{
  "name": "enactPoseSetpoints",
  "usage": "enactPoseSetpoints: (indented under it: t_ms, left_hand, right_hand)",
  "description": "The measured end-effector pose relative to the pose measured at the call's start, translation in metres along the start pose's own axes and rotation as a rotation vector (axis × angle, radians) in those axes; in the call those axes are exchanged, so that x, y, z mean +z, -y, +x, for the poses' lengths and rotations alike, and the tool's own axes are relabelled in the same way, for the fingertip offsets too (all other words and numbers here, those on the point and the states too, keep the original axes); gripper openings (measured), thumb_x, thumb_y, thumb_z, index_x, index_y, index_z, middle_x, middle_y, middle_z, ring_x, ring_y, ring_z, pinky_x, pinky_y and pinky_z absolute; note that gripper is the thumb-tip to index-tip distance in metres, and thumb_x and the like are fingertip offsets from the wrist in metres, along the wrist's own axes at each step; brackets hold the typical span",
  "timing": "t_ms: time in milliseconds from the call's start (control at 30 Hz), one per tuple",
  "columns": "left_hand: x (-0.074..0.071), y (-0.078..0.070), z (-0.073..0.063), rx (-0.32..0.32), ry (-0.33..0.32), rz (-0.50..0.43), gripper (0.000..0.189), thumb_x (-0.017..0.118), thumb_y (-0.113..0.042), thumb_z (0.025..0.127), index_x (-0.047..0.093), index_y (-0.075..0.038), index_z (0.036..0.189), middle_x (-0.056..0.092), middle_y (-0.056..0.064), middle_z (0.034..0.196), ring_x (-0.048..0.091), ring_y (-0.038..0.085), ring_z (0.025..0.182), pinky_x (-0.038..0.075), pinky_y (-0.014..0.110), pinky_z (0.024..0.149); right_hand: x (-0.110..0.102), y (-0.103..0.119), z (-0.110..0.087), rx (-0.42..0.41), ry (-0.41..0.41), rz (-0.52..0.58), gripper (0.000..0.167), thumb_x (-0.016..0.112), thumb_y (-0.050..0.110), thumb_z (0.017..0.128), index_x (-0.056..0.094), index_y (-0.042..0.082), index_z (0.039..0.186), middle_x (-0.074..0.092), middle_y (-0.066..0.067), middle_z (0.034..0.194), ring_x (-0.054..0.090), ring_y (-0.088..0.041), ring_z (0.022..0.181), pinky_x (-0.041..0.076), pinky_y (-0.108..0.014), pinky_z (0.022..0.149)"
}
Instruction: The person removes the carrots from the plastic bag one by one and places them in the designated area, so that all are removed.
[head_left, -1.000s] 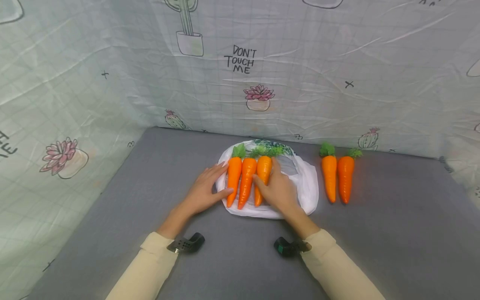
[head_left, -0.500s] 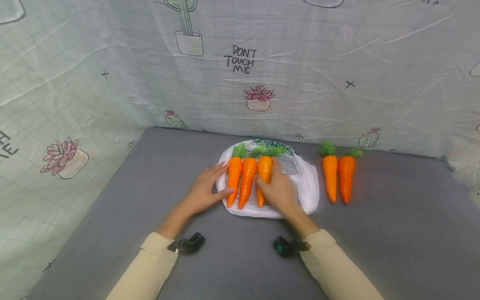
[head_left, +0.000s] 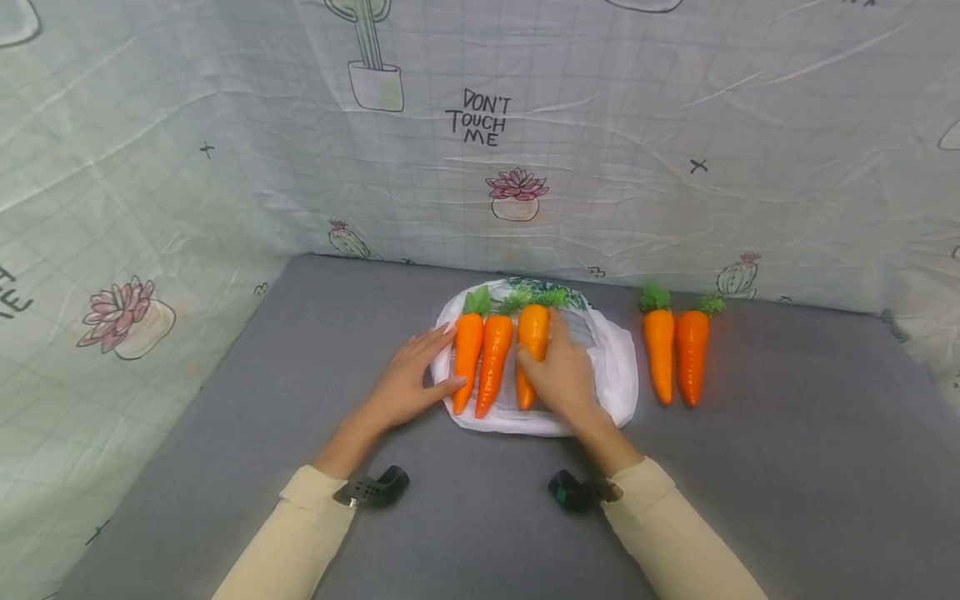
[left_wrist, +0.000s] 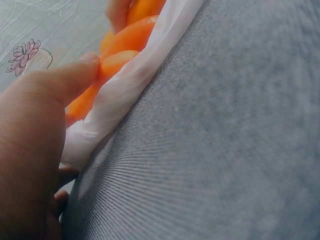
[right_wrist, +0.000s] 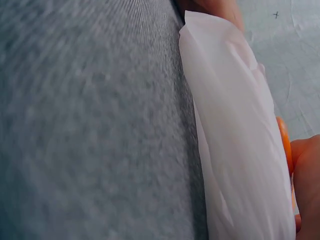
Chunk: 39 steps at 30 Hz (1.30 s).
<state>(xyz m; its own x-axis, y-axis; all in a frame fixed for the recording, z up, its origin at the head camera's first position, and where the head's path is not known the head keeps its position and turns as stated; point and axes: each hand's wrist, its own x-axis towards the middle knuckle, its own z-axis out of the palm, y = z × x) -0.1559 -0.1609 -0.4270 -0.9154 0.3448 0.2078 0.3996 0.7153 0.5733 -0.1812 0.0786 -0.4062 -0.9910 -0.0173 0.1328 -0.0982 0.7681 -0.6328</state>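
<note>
Three orange carrots with green tops lie side by side in a white plastic bag (head_left: 619,371) with its mouth spread wide. My left hand (head_left: 405,379) lies at the bag's left rim. Its thumb touches the leftmost carrot (head_left: 468,337) low down, and its fingertips reach that carrot's upper side; some fingers sit outside the bag in the left wrist view. The middle carrot (head_left: 495,354) is untouched beside it. My right hand (head_left: 566,375) grips the rightmost carrot (head_left: 533,333) between thumb and fingers, with a gap to the middle one. The white plastic (right_wrist: 235,130) hides most of this grip in the right wrist view.
Two more carrots, one (head_left: 659,354) left of the other (head_left: 692,354), lie on the grey tabletop (head_left: 480,517) to the bag's right. A pale printed curtain (head_left: 600,142) stands close behind the table's back edge and along its left side.
My right hand has moved the rightmost carrot slightly right and toward the back, widening its gap from the middle carrot. My left hand has stayed in place.
</note>
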Motion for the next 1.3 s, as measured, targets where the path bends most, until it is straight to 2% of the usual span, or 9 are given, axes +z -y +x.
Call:
enactPoseSetpoints:
  t_ms: [100, 167, 300, 533, 733, 1000, 1300]
  left_hand:
    - [0.000, 0.000, 0.000, 0.005, 0.002, 0.004, 0.075, 0.065, -0.043, 0.087, 0.038, -0.008, 0.147, 0.033, 0.010, 0.152, 0.026, 0.031, 0.140, 0.013, 0.048, 0.115]
    - [0.001, 0.000, 0.001, 0.006, 0.004, 0.005, 0.075, 0.065, -0.043, 0.087, 0.038, -0.007, 0.147, 0.033, 0.010, 0.152, 0.026, 0.031, 0.140, 0.013, 0.048, 0.115]
    - [0.002, -0.001, 0.001, 0.004, 0.010, 0.001, 0.075, 0.065, -0.043, 0.087, 0.037, -0.008, 0.147, 0.033, 0.009, 0.152, 0.025, 0.031, 0.140, 0.013, 0.047, 0.115]
    - [0.003, -0.001, 0.002, 0.008, 0.015, 0.001, 0.075, 0.065, -0.042, 0.088, 0.036, -0.008, 0.148, 0.032, 0.009, 0.153, 0.025, 0.030, 0.141, 0.012, 0.047, 0.115]
    - [0.003, -0.002, 0.002, 0.013, 0.013, -0.008, 0.075, 0.065, -0.043, 0.088, 0.036, -0.009, 0.148, 0.031, 0.008, 0.153, 0.024, 0.030, 0.141, 0.013, 0.047, 0.115]
    - [0.001, 0.001, 0.000, 0.016, 0.007, -0.015, 0.075, 0.065, -0.042, 0.087, 0.036, -0.009, 0.148, 0.031, 0.008, 0.153, 0.024, 0.030, 0.141, 0.012, 0.048, 0.115]
    - [0.000, 0.002, 0.001, 0.004, 0.020, -0.015, 0.076, 0.065, -0.042, 0.088, 0.034, -0.010, 0.149, 0.030, 0.008, 0.154, 0.023, 0.030, 0.141, 0.012, 0.048, 0.115]
  right_hand:
    - [-0.004, 0.000, 0.000, -0.004, -0.004, 0.002, 0.077, 0.059, 0.036, 0.085, 0.029, 0.006, 0.149, 0.055, -0.007, 0.066, 0.054, -0.024, 0.058, 0.045, -0.035, 0.050]
    - [-0.006, -0.001, -0.001, -0.003, -0.007, 0.011, 0.077, 0.059, 0.035, 0.085, 0.029, 0.007, 0.149, 0.052, -0.006, 0.064, 0.052, -0.023, 0.055, 0.043, -0.034, 0.048]
    - [-0.010, -0.005, -0.003, -0.015, -0.031, 0.025, 0.076, 0.060, 0.036, 0.085, 0.030, 0.007, 0.149, 0.051, -0.006, 0.065, 0.049, -0.022, 0.056, 0.040, -0.033, 0.049]
    - [-0.018, -0.011, -0.003, -0.023, -0.070, 0.050, 0.076, 0.060, 0.036, 0.085, 0.031, 0.006, 0.148, 0.054, -0.007, 0.072, 0.051, -0.024, 0.063, 0.042, -0.035, 0.056]
    - [-0.021, -0.015, -0.004, -0.013, -0.080, 0.062, 0.074, 0.061, 0.037, 0.086, 0.032, 0.008, 0.148, 0.055, -0.006, 0.070, 0.050, -0.023, 0.059, 0.039, -0.033, 0.052]
    - [-0.029, -0.016, -0.002, -0.001, -0.086, 0.113, 0.073, 0.061, 0.033, 0.087, 0.031, 0.009, 0.149, 0.045, -0.006, 0.060, 0.039, -0.022, 0.044, 0.031, -0.031, 0.041]
    - [-0.037, -0.025, 0.004, 0.007, -0.139, 0.140, 0.071, 0.063, 0.033, 0.086, 0.035, 0.007, 0.147, 0.044, -0.005, 0.059, 0.036, -0.020, 0.045, 0.029, -0.030, 0.042]
